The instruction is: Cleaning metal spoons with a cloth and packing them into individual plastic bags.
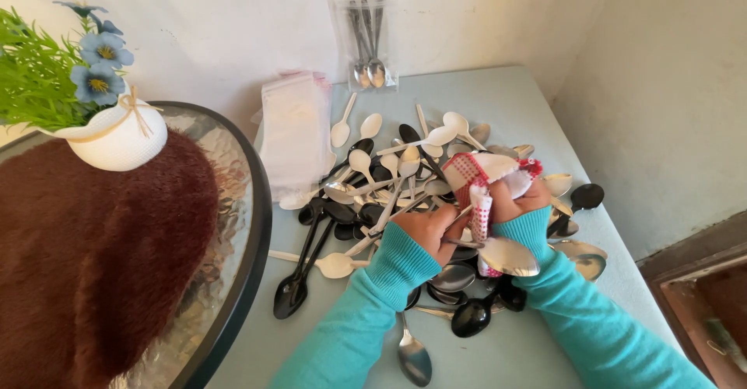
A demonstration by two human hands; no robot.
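Bright, even daylight, soft, no hard-edged shadows. Light seems to fall from the person's right: the wall (669,85) beyond the right hand (520,199) is pale and washed. Glare on the metal spoon (507,255) held just below the hands; a dimmer sheen on the black spoons (471,317) nearer the person. Left hand (428,229) casts faint shade on the spoon heap under it. Far to the left of the hands, the glass table rim (261,202) reflects mottled light. Wide-angle bending at frame edges. Focus sharp around the hands; slight softness in the near sleeves.

pale blue table (537,109) | spoon heap (389,187) | clear bag stack (294,128) | packed spoons (366,39)
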